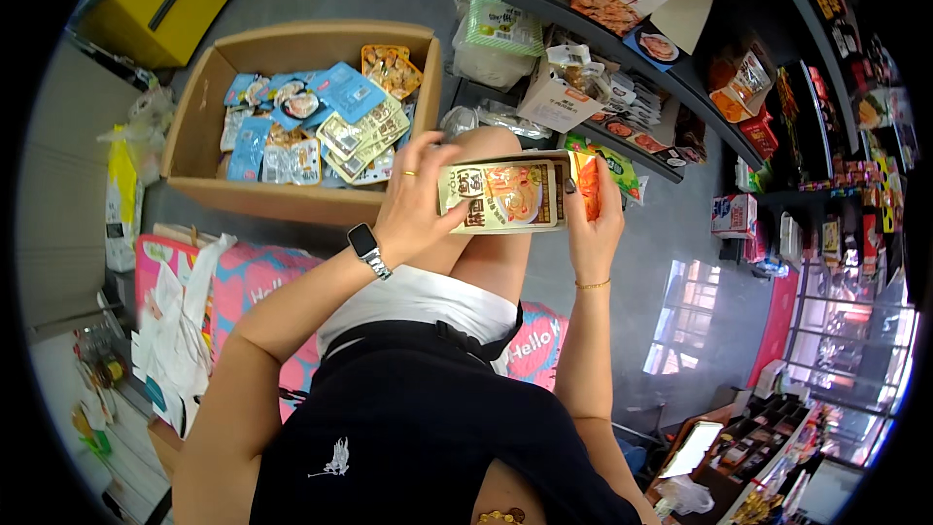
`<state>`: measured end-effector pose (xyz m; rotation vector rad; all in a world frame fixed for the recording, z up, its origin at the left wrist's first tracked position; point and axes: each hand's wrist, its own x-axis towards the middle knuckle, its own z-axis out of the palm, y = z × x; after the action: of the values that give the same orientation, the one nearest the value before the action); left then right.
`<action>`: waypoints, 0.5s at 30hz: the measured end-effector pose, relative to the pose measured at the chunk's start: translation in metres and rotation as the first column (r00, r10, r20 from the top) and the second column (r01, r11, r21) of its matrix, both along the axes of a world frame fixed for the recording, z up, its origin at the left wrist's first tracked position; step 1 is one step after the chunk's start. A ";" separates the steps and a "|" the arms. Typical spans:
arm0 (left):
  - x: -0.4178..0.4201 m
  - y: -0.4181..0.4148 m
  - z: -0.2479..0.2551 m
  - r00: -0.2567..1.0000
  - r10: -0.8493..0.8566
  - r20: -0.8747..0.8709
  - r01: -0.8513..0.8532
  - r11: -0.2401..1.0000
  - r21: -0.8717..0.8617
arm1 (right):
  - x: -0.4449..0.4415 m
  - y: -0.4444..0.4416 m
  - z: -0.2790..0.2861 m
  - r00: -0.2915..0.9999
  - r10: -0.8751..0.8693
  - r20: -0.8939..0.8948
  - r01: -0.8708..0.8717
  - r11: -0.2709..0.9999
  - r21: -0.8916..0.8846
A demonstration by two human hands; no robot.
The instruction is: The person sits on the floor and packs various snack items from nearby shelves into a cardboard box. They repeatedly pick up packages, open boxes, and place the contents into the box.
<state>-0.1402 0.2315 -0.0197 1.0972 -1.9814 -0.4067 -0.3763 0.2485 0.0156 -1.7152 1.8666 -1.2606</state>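
Above my lap is a small open carton (pixel 503 156) that holds beige snack pouches (pixel 519 193) with a food picture. My right hand (pixel 598 208) grips its right end, where an orange printed panel shows. At its left end is my left hand (pixel 417 197), with the thumb over the front pouch and blurred fingers raised above; whether it grips is unclear. To the left stands a large open cardboard box (pixel 291 200) on the floor. Inside it lie loose blue pouches (pixel 351 91), beige pouches (pixel 364 133) and an orange-brown pouch (pixel 391 69).
Dark shelves (pixel 605 33) with opened snack cartons and packets rise at the upper right. A yellow cabinet (pixel 157 4) stands at the upper left. Pink and blue padding (pixel 270 292) lies beneath me, with white plastic bags (pixel 175 335) beside it. A counter with goods is at the lower right.
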 end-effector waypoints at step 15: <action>-0.087 -0.042 -0.018 0.767 -0.435 0.472 0.516 0.855 -0.049 | 0.001 0.001 -0.013 0.996 -0.034 -0.080 0.028 0.997 -0.073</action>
<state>-0.2273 0.1898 -0.0377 0.5829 -2.6658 -0.2409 -0.3758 0.2494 0.0030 -1.8065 1.9217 -1.3031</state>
